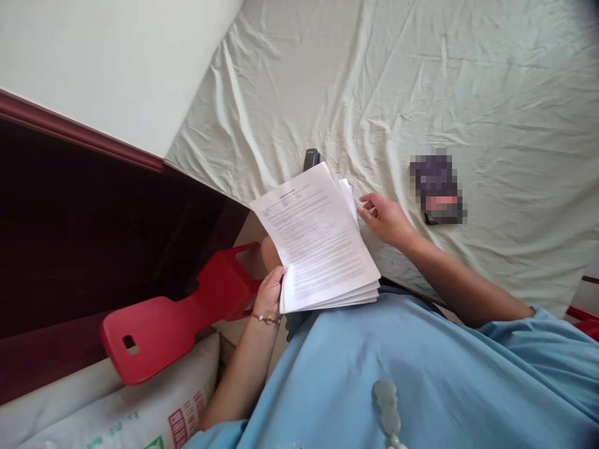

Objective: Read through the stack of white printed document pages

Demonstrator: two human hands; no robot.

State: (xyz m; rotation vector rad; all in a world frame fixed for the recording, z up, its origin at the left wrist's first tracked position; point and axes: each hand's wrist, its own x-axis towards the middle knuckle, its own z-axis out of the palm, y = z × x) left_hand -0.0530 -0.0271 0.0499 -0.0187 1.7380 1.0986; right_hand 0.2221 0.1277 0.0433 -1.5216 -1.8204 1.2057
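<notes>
A stack of printed paper sheets [322,243] lies tilted in front of my body, its lower edges fanned out. My left hand [271,290] is closed on the stack's lower left corner, thumb on top and fingers hidden beneath. Just off the right edge of the sheets is my right hand [386,218], with loosely bent fingers apart from the thumb and nothing visible between them. Behind the top of the stack, a black oblong object [311,158], perhaps a stapler, is partly covered by the paper.
A pale wrinkled cloth [290,81] covers the wide surface ahead. On it, to the right, lies a dark pixelated rectangular object [438,190]. A red plastic chair [154,333] stands at left, above a white printed sack [154,405]. Dark wood panelling [93,218] borders the left.
</notes>
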